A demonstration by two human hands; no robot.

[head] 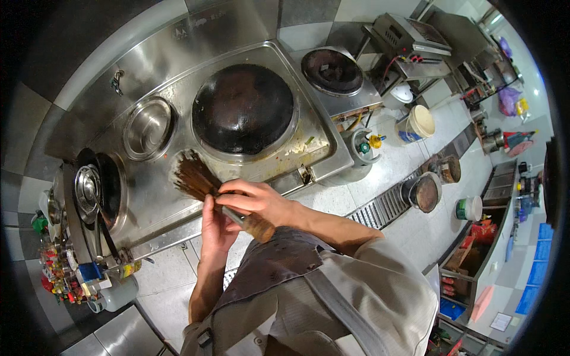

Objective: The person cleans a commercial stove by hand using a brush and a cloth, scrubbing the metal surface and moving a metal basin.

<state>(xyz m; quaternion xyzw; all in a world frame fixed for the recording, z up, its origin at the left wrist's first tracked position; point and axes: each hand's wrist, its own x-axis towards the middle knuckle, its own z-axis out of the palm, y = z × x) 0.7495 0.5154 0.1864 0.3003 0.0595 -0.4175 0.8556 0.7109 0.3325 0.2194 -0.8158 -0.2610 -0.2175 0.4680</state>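
Observation:
A brush with stiff brown bristles (193,173), like a wok brush, is between my two hands over the front of the steel stove top (151,193). My left hand (218,229) pinches it near the base of the bristles. My right hand (260,202) is wrapped around the same area from the other side. A metal shaft with a worn wooden handle end (258,227) sticks out below my fingers; whether it belongs to the brush is hidden by my hands. Beyond the bristles, a blackened wok (242,109) with a wet sheen sits on the stove's round opening.
A steel pot (149,129) stands left of the wok, below a wall tap (117,82). Ladles (89,187) and pans crowd the left end. To the right are a second burner (331,71), a gas cylinder (363,151), buckets (421,191) and a floor drain grate (378,211).

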